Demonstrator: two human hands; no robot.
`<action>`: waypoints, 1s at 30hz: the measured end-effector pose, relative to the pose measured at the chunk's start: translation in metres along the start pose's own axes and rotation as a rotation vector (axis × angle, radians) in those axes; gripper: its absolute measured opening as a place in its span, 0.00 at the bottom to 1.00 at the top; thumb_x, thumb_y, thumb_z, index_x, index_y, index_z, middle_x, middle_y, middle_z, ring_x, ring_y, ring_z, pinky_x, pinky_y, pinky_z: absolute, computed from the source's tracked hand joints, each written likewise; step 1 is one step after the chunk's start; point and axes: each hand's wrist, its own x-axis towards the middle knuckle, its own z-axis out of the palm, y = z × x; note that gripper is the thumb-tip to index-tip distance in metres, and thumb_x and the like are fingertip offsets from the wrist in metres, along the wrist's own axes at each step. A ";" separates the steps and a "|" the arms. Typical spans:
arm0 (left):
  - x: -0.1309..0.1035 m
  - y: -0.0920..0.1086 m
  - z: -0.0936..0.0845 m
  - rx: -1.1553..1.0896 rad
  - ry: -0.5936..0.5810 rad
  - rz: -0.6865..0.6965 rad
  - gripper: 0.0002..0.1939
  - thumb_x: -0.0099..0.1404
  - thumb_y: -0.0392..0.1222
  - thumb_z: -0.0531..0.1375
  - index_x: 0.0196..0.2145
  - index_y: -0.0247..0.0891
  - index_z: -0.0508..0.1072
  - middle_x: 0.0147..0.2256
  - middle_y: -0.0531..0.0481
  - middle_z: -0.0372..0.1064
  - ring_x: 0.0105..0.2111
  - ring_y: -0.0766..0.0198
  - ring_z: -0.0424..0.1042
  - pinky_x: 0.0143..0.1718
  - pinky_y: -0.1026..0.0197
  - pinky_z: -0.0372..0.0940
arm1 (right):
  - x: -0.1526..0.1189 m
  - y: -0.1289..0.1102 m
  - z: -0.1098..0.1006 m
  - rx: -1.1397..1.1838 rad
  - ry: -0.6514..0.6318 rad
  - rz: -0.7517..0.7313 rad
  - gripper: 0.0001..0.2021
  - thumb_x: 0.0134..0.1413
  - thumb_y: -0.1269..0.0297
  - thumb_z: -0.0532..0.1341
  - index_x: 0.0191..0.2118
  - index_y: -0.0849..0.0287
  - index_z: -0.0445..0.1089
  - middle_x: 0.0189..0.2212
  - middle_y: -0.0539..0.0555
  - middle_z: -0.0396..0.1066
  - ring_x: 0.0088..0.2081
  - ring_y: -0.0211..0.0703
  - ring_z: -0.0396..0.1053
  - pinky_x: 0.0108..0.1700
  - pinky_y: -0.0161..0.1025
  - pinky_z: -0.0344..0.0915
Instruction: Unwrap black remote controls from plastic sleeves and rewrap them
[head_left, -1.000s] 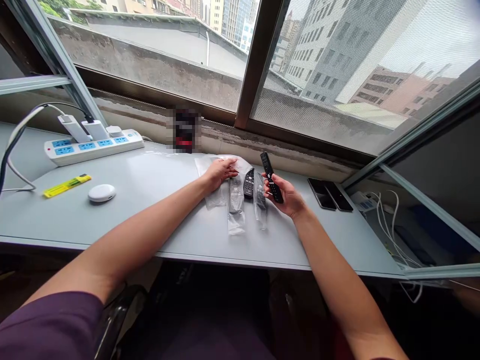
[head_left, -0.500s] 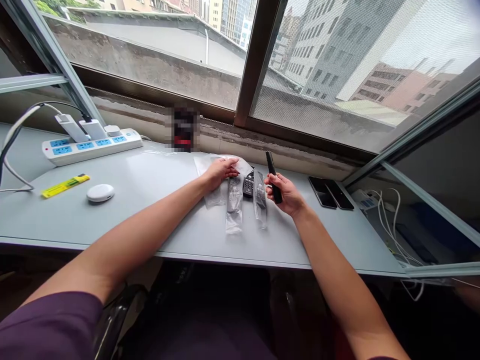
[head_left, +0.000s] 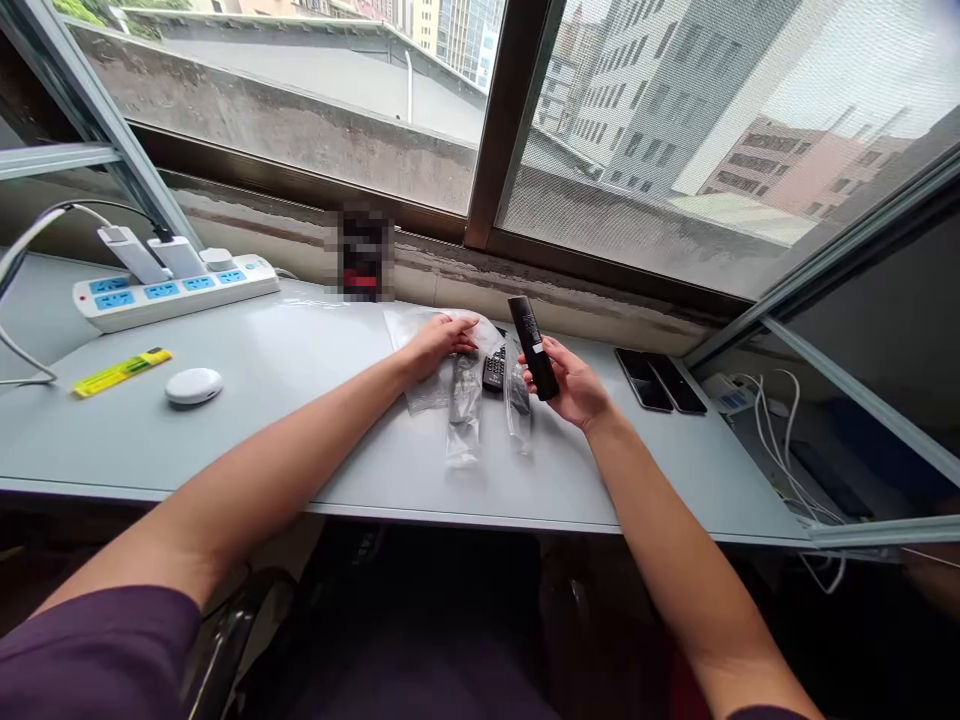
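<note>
My right hand (head_left: 568,384) is closed round a black remote control (head_left: 533,350), raised above the desk with its labelled back showing. On the desk, my left hand (head_left: 444,338) rests on clear plastic bags (head_left: 427,392), its fingers curved; whether they pinch the plastic is hard to see. Just below it lies a bagged dark remote (head_left: 466,392). A second bagged remote (head_left: 517,398) lies beside my right hand. Between the two bags, a black remote with buttons (head_left: 494,370) is partly covered by plastic.
A white power strip (head_left: 180,292) with chargers stands at the back left. Near it are a yellow packet (head_left: 122,372) and a white round case (head_left: 193,386). Two dark phones (head_left: 660,381) lie at the right. A blurred dark object (head_left: 361,255) stands by the window.
My right hand has turned the black remote from edge-on, so its flat labelled back now shows. My left hand has hardly moved. The view has shifted slightly.
</note>
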 end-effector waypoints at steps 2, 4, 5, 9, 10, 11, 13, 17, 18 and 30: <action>0.000 0.000 -0.001 -0.016 0.001 0.000 0.12 0.69 0.40 0.74 0.32 0.34 0.77 0.28 0.51 0.74 0.27 0.68 0.73 0.36 0.63 0.72 | -0.001 0.000 0.000 -0.007 -0.007 -0.020 0.14 0.65 0.57 0.75 0.50 0.53 0.76 0.39 0.55 0.84 0.33 0.44 0.78 0.32 0.38 0.75; 0.001 -0.001 -0.002 -0.036 0.000 0.001 0.10 0.69 0.40 0.74 0.34 0.33 0.79 0.30 0.50 0.76 0.28 0.67 0.74 0.37 0.63 0.73 | -0.001 0.000 -0.001 -0.008 -0.021 -0.037 0.15 0.63 0.57 0.76 0.51 0.52 0.76 0.40 0.55 0.84 0.34 0.44 0.78 0.33 0.38 0.75; 0.001 -0.001 -0.003 -0.043 -0.001 0.000 0.09 0.70 0.39 0.73 0.35 0.33 0.79 0.31 0.49 0.76 0.29 0.67 0.75 0.37 0.63 0.73 | 0.000 0.001 -0.002 -0.008 -0.028 -0.043 0.16 0.63 0.57 0.76 0.51 0.52 0.76 0.40 0.54 0.84 0.34 0.44 0.79 0.33 0.37 0.76; 0.001 -0.001 -0.003 -0.040 -0.003 -0.008 0.09 0.70 0.39 0.73 0.35 0.33 0.80 0.31 0.49 0.77 0.29 0.66 0.76 0.37 0.63 0.72 | 0.000 0.002 -0.003 -0.010 -0.040 -0.048 0.15 0.62 0.57 0.77 0.49 0.53 0.76 0.40 0.54 0.84 0.34 0.43 0.79 0.33 0.36 0.76; 0.001 -0.001 -0.003 -0.036 -0.004 -0.009 0.09 0.70 0.39 0.73 0.35 0.33 0.80 0.31 0.49 0.78 0.29 0.66 0.76 0.37 0.63 0.72 | 0.000 0.002 -0.003 -0.011 -0.042 -0.043 0.15 0.63 0.56 0.77 0.49 0.53 0.77 0.40 0.54 0.84 0.34 0.43 0.79 0.33 0.36 0.76; 0.001 -0.001 -0.002 -0.032 -0.005 -0.009 0.09 0.69 0.39 0.74 0.34 0.33 0.80 0.31 0.49 0.78 0.29 0.66 0.75 0.37 0.63 0.72 | 0.000 0.002 -0.003 -0.009 -0.044 -0.035 0.13 0.65 0.56 0.76 0.49 0.53 0.77 0.40 0.54 0.84 0.34 0.43 0.79 0.33 0.36 0.76; 0.001 -0.001 -0.002 -0.026 -0.006 -0.006 0.10 0.69 0.40 0.74 0.34 0.33 0.80 0.31 0.48 0.78 0.29 0.66 0.76 0.37 0.62 0.72 | 0.001 0.002 -0.002 0.004 -0.046 -0.008 0.12 0.69 0.54 0.73 0.49 0.54 0.78 0.41 0.56 0.84 0.34 0.44 0.80 0.34 0.37 0.77; 0.002 -0.003 -0.003 -0.013 -0.011 0.002 0.10 0.69 0.41 0.74 0.35 0.33 0.81 0.31 0.48 0.79 0.30 0.66 0.76 0.38 0.62 0.72 | 0.001 0.000 0.000 0.039 -0.030 0.023 0.10 0.74 0.53 0.68 0.47 0.55 0.78 0.40 0.57 0.84 0.34 0.45 0.80 0.33 0.38 0.77; 0.003 -0.003 -0.004 -0.010 -0.012 0.004 0.10 0.69 0.41 0.74 0.35 0.33 0.81 0.31 0.48 0.78 0.30 0.66 0.76 0.38 0.62 0.72 | 0.000 0.000 0.000 0.040 -0.032 0.022 0.10 0.74 0.54 0.68 0.48 0.55 0.78 0.40 0.57 0.84 0.34 0.45 0.80 0.33 0.39 0.77; 0.003 -0.006 -0.001 0.056 -0.048 0.046 0.12 0.67 0.43 0.74 0.30 0.34 0.79 0.29 0.49 0.75 0.29 0.66 0.73 0.37 0.63 0.71 | 0.000 0.002 -0.005 -0.006 -0.099 -0.007 0.11 0.76 0.56 0.66 0.56 0.53 0.79 0.43 0.56 0.86 0.38 0.46 0.82 0.37 0.39 0.80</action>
